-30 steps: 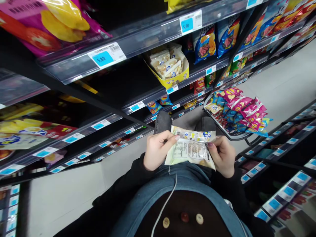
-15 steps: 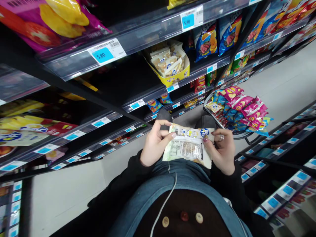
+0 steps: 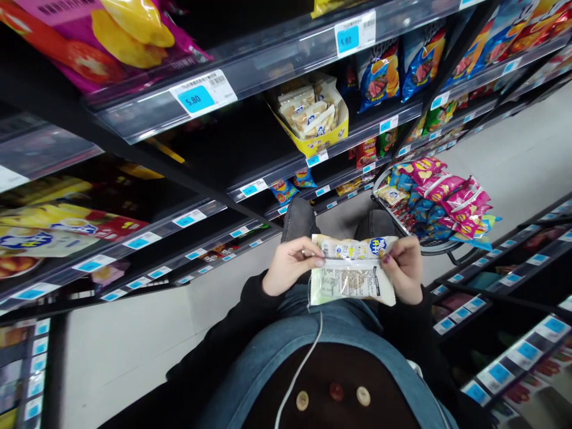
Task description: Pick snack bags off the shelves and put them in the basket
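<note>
Small packet stretched flat between both hands, printed back facing up.
The left hand (image 3: 290, 267), at the packet's 9 o'clock, pinches its left edge with the thumb on top; a light pinch there should spare the contents. Towards 11 o'clock, a yellow display box (image 3: 328, 140) of small packets sits on the shelf, well apart. The packet (image 3: 353, 281) itself is held in front of the lap, its long seam running across; an even, gentle pull with a slight tilt would probably smooth creases and shed glare from the print. The right hand (image 3: 406, 269), at 3 o'clock, grasps the right edge near its upper corner; thumb clear of the text panel works best. The loaded black basket (image 3: 429, 246) stands towards 2 o'clock.
</note>
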Motion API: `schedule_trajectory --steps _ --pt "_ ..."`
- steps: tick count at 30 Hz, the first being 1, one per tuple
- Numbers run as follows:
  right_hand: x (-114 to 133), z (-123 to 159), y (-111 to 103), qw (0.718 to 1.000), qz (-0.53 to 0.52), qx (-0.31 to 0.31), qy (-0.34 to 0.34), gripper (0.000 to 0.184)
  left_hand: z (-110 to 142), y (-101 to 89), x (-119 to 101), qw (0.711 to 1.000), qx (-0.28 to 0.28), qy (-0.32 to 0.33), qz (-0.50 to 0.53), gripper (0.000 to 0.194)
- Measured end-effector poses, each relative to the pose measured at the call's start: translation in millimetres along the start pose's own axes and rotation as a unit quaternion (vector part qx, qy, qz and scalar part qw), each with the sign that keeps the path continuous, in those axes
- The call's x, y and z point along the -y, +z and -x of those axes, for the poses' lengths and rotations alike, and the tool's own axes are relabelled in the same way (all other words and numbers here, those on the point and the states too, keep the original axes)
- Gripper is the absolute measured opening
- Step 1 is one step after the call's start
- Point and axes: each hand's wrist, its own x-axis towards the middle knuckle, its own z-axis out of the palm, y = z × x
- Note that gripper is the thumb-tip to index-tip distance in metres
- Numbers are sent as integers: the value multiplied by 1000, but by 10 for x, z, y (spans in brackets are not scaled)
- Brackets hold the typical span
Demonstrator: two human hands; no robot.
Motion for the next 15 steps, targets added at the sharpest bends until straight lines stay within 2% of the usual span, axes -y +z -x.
schedule_trajectory --steps 2,5,8,11,13,15 --pt "-43 -31 -26 999 -30 36 14 22 3 -26 -23 1000 -3 -21 -23 25" --pt "-68 -81 -22 993 -61 73 68 22 9 -29 -37 999 -19 -36 5 30" --pt "-66 -125 20 981 -84 75 158 29 26 -20 -26 999 -31 -16 20 37" --pt "-75 -163 46 969 -105 64 215 41 39 -55 -8 999 -29 -3 25 44" --pt "-90 -199 43 965 -87 81 233 35 20 -116 1 999 12 -48 18 54" --pt "-99 -259 38 962 -49 131 234 25 -32 -185 8 985 112 -127 -23 63"
